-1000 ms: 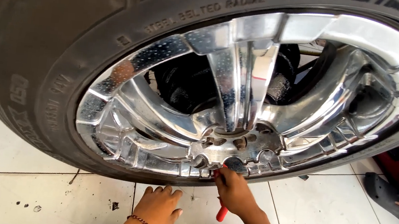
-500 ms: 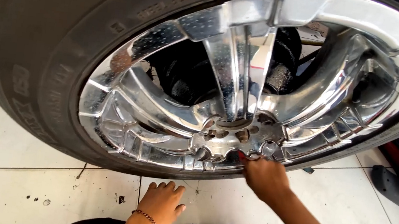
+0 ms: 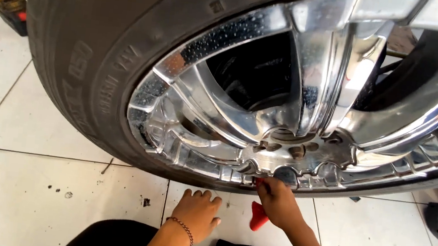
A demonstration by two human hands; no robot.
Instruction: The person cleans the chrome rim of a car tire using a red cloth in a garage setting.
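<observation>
Right hand back with red tool

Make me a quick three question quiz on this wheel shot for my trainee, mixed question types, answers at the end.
1. True or false: the left hand is pressed flat against the tyre.
2. Which hand holds the red-handled tool? A) left B) right C) neither
3. Fill in: the right hand works at the lower edge of the chrome ____.

Key:
1. False; it rests on the tiled floor.
2. B
3. wheel
</observation>
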